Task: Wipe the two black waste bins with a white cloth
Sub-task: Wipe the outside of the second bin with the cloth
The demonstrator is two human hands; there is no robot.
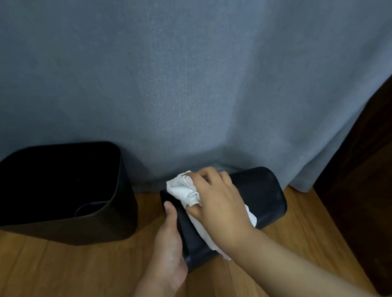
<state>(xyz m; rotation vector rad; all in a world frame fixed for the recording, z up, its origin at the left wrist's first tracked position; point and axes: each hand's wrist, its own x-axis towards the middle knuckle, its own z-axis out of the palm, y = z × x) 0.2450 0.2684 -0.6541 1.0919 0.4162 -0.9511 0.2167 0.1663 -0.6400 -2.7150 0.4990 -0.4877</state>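
Note:
A small black waste bin (260, 192) lies tipped on its side on the wooden floor, its base towards the right. My left hand (170, 245) grips its open rim, thumb on top. My right hand (216, 201) holds a crumpled white cloth (184, 189) and presses it onto the bin's upper side; a strip of the cloth hangs down under my wrist. A larger black waste bin (110, 217) stands upright to the left, its inside dark.
A grey-blue curtain (182, 77) hangs right behind both bins down to the floor. Dark wooden furniture (383, 189) stands at the right edge. The wooden floor (59, 283) spreads out in front.

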